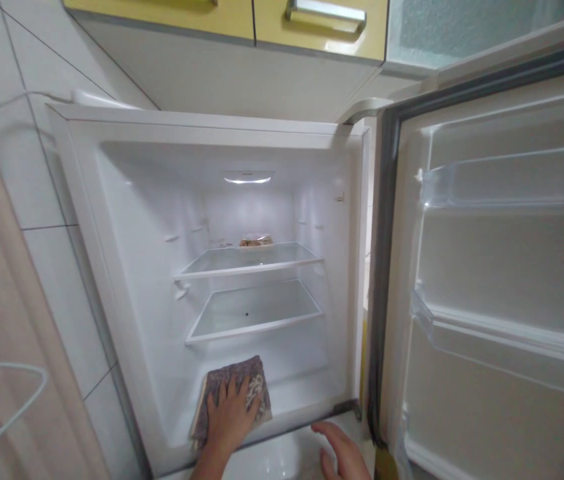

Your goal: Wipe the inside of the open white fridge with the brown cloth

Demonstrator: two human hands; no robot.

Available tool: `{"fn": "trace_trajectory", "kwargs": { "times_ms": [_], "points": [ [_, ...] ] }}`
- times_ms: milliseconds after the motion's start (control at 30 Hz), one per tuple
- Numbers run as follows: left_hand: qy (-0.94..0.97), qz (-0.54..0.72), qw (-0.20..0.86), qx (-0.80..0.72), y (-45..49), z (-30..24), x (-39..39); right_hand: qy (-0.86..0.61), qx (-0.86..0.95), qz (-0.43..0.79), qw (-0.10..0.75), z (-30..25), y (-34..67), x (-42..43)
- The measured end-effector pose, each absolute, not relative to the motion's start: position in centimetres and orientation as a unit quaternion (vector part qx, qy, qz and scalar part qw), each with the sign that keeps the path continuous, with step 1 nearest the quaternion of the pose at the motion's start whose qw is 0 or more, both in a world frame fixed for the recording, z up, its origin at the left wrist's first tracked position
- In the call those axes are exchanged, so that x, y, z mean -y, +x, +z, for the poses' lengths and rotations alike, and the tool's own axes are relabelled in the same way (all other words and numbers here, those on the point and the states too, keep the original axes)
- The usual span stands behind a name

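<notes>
My left hand (232, 415) lies flat, fingers spread, on a folded grey-brown patterned cloth (233, 371). The cloth rests on the floor of an open white refrigerator (137, 280), toward its front left. My right hand (343, 455) is just outside the front edge, low and right of centre; its fingers are apart and nothing shows in them. Part of that hand is cut off by the bottom of the view. Above the cloth sit a lower glass shelf (262, 308), with a small dark speck (247, 314), and an upper glass shelf (287, 255).
A wrapped food package (256, 241) stands at the back of the upper shelf. On the right, the refrigerator door (502, 267) is swung open, with clear door bins (512, 177). Yellow cabinets (162, 17) hang above. A pale curtain-like surface (7, 320) borders the left.
</notes>
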State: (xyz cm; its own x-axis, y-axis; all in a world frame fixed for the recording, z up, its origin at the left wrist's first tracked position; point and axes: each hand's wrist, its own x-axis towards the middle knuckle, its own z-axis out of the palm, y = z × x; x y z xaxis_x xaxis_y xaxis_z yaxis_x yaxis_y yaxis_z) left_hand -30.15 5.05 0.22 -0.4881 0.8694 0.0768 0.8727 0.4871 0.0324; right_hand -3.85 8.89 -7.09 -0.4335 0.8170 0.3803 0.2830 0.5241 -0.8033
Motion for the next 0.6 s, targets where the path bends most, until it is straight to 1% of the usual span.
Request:
{"fn": "trace_trajectory", "kwargs": {
  "times_ms": [133, 233, 400, 600],
  "points": [
    [-0.517, -0.047, 0.056, 0.853, -31.8, -0.8, -4.6, -0.392, 0.748, 0.279, 0.456, -6.0, -8.3, -13.7],
    [-0.524, -0.047, 0.051, 0.849, -33.7, -0.7, -4.2, -0.441, 0.72, 0.257, 0.469, -5.6, -10.6, -17.5],
    [-0.526, -0.036, 0.027, 0.849, -36.5, -0.1, -3.7, -0.515, 0.666, 0.259, 0.474, -6.7, -11.1, -21.6],
    [-0.53, -0.039, 0.025, 0.847, -36.6, -0.7, -3.8, -0.52, 0.636, 0.291, 0.49, -7.8, -10.4, -22.1]
  ]
}}
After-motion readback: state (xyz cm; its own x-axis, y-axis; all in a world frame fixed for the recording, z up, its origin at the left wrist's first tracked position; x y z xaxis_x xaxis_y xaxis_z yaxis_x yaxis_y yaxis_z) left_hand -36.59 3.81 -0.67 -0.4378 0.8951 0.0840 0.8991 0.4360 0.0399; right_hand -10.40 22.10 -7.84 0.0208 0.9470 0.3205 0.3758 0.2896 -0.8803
